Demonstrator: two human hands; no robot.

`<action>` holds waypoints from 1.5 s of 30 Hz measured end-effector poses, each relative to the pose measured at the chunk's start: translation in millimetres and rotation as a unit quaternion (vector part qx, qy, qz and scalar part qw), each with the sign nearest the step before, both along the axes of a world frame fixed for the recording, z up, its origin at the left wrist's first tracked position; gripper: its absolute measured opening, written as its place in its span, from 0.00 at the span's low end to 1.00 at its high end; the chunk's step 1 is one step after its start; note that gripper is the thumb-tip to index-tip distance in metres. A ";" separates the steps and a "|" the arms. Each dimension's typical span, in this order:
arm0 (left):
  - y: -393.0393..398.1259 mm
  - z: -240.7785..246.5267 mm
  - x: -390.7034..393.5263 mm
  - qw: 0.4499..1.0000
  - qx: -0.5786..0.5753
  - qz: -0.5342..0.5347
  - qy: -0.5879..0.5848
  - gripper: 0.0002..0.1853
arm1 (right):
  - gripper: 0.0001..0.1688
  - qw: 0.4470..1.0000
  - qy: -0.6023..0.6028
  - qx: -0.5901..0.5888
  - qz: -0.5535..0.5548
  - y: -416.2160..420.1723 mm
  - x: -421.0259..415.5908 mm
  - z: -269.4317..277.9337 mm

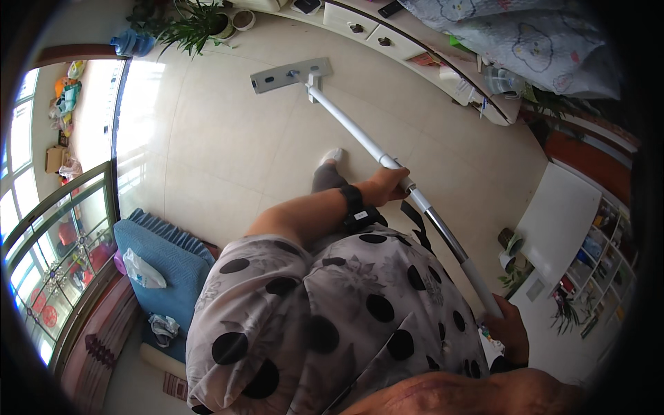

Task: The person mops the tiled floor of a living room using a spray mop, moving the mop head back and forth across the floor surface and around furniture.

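A flat mop with a long white and chrome handle (354, 123) runs diagonally from the far floor to my right side. Its grey rectangular head (282, 75) lies on the tiled floor. My left hand (388, 185) grips the handle around its middle, with a black band and small device on the wrist. Lower down, by my right hip, my right hand (506, 327) is wrapped around the handle's end; its fingers are partly hidden. Beyond my left forearm shows one foot in a white shoe (332, 155).
A white drawer cabinet (353, 23) curves along the far right. Potted plants (210, 26) and a blue water bottle (132, 42) stand at far left. A blue-covered seat (166, 264) is at my left, near a sliding glass door (67, 249). A shelf unit (596, 264) stands right.
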State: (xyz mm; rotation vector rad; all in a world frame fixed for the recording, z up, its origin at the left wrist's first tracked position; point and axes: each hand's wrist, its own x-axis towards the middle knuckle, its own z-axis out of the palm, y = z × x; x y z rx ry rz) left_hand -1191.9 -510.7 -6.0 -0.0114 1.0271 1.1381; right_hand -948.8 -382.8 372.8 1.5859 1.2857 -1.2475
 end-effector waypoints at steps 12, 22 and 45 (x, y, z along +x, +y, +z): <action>23.4 -65.2 -63.9 0.963 -0.103 0.217 -0.120 0.10 | 0.25 0.954 0.160 -0.114 -0.227 -12.0 -56.8 -78.7; 31.8 -65.0 -85.3 0.964 -0.141 0.226 -0.001 0.13 | 0.26 0.888 0.247 -0.204 -0.331 5.3 -67.0 -94.0; 28.2 -111.9 -170.9 0.916 -0.241 0.279 0.159 0.13 | 0.26 0.866 0.238 -0.234 -0.372 -44.0 -161.2 -163.3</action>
